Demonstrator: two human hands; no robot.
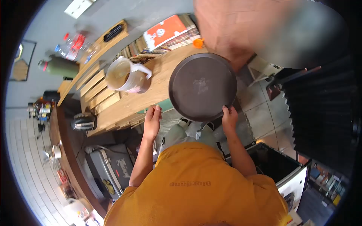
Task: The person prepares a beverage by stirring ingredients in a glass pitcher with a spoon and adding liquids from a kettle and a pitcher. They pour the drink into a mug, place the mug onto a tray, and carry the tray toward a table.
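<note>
My right hand [229, 117] grips the near right edge of a round dark brown tray [203, 86], its thumb on top of the rim. The tray faces up toward me and has a faint worn mark in its middle. To the left of the tray, apart from its rim, is my left hand [152, 117]. Its fingers are curled in with the thumb pressed against them; whether anything small is inside is hidden. Beyond that hand, a clear plastic measuring jug [126, 77] with brownish contents stands on the wooden counter [160, 71].
An orange scoop [198, 43] lies by a row of books [139, 47] and an orange-and-white box [165, 32]. Wooden slats [98, 92], a green bottle [60, 67] and plastic bottles [75, 45] are on the left. A black open bin [269, 160] stands near my right elbow.
</note>
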